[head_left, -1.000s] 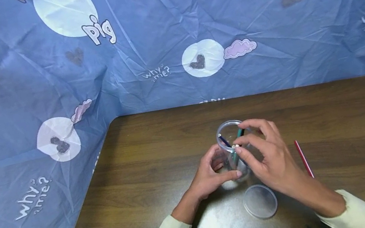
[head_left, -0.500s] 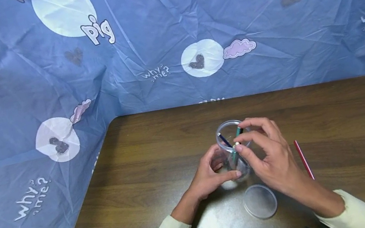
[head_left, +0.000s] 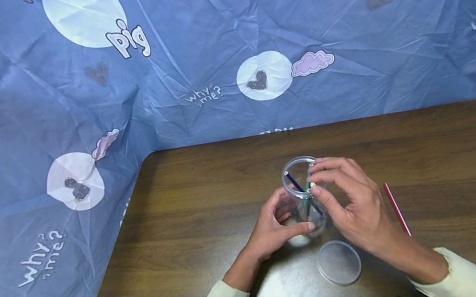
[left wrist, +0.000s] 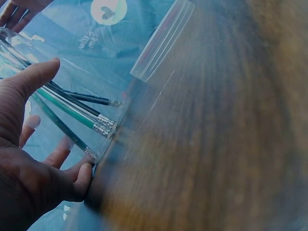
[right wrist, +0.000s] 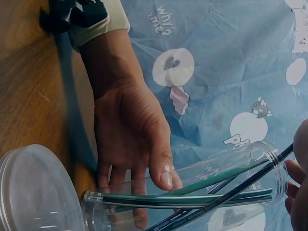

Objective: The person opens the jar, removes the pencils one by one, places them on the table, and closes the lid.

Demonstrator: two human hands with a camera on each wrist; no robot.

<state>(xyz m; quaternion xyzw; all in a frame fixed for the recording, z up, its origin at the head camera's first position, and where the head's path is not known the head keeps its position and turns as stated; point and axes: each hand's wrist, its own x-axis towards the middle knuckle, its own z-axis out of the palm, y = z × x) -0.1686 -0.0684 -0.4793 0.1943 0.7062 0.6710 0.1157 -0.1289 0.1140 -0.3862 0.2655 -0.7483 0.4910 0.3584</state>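
A clear plastic jar stands upright on the table, with several green and dark pencils inside. Their metal ends rest at the jar's bottom. My left hand grips the jar low down, thumb in front and fingers behind. At the rim, my right hand pinches the pale upper end of a pencil between thumb and fingers. Its upper fingers lie over the rim's right side. A dark blue pencil leans against the rim's left side. In the right wrist view only part of the right hand shows.
A round clear lid lies on the wooden table just in front of the jar. To the right of my right hand lies a red pencil. A blue printed cloth hangs behind and at the left.
My right hand's fingertips have shifted slightly to the right along the rim, and the pencil ends there moved with them. The left hand, jar, lid and red pencil stay in place.
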